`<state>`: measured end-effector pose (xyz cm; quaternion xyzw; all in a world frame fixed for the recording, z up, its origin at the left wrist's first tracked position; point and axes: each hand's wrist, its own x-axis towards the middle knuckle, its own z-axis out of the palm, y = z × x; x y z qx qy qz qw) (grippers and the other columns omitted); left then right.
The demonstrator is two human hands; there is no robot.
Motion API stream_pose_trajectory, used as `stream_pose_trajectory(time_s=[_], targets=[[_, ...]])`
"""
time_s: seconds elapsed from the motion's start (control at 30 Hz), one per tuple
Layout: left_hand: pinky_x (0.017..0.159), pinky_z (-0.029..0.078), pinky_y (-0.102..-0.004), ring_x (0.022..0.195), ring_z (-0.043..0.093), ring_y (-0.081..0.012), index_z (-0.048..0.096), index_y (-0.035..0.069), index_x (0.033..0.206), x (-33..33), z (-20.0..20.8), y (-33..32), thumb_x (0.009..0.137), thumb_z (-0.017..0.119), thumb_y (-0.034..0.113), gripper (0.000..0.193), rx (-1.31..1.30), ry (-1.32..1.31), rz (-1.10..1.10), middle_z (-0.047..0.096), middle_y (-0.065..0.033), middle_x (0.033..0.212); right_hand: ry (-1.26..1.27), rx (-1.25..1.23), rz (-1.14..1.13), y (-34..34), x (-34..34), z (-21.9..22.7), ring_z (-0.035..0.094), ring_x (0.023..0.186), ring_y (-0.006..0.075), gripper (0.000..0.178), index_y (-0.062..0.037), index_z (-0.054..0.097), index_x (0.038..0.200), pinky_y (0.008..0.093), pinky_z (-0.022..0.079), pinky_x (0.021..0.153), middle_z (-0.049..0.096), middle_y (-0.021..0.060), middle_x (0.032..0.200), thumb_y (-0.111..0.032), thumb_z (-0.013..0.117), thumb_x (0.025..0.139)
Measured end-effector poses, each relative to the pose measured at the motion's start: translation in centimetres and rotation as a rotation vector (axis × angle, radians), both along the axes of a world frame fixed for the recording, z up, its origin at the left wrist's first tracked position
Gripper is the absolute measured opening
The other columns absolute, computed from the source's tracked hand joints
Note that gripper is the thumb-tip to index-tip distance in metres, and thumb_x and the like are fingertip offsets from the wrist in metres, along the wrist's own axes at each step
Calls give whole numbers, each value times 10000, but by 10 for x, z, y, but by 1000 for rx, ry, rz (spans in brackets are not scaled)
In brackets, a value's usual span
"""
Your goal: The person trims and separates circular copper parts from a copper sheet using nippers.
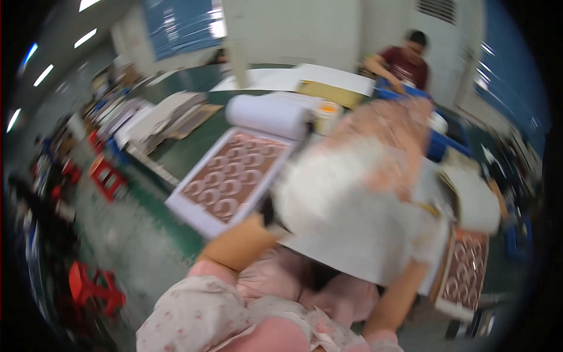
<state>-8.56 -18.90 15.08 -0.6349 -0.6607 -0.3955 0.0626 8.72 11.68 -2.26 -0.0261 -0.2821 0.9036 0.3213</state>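
My left hand (322, 185), in a white covering and smeared by motion, reaches over the pale work sheet (352, 246). A dark band circles that wrist. Beyond the hand is a crinkled, copper-coloured, see-through sheet (396, 126); whether the hand grips it cannot be made out. My right hand (425, 237), also covered in white, is at the work sheet's right side, close to a small yellow thing (429, 208); its fingers are blurred. Left of my left hand lies a copper-coloured panel (237, 170) with rows of pale ring shapes, on a white sheet below a white roll (264, 114).
A second ring-patterned panel (465, 270) lies at the right, below a cream roll (475, 199). A white tub (326, 119) with orange inside stands behind. Across the table a person (410, 61) works by a blue bin (451, 141). Red stools (97, 290) stand on the left floor.
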Motion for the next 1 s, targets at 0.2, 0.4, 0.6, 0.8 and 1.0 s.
stream_pose_trajectory(time_s=[0.2, 0.4, 0.6, 0.8, 1.0], targets=[[968, 352, -395, 1124, 448, -314, 497, -23, 1094, 43, -148, -12, 822, 402, 140, 331, 206, 392, -151, 491, -166, 1170, -745, 889, -1029, -44, 59, -72, 539, 891, 185, 346, -59, 510, 1091, 325, 457, 799, 526, 133, 1096, -336, 464, 888], [950, 349, -437, 1029, 486, -310, 527, 43, 964, 36, -202, -57, 719, 521, 198, 290, 151, 372, -63, 526, -123, 1046, -629, 876, -504, -19, 10, -145, 541, 876, 201, 334, -60, 509, 1040, 344, 457, 790, 532, 132, 1046, -354, 451, 892], [712, 434, -422, 829, 551, -295, 509, 62, 1071, 59, -218, -86, 700, 585, 277, 436, -13, -75, 17, 569, -99, 936, -564, 771, -99, -30, 12, -190, 543, 862, 217, 332, -62, 509, 990, 363, 457, 781, 539, 131, 996, -372, 437, 895], [480, 432, -316, 453, 514, -208, 646, 17, 726, 76, -224, -73, 864, 497, 372, 410, -372, -1327, -302, 495, -100, 489, -667, 544, 80, -109, 173, -216, 545, 848, 233, 340, -63, 509, 939, 382, 457, 772, 546, 131, 947, -390, 424, 898], [511, 441, -219, 592, 553, -91, 599, 8, 793, 54, -183, -74, 841, 549, 432, 430, -659, -1760, 37, 611, -69, 698, -990, 117, -1, -288, 133, -71, 547, 834, 249, 358, -64, 509, 889, 401, 458, 763, 552, 130, 897, -408, 411, 901]])
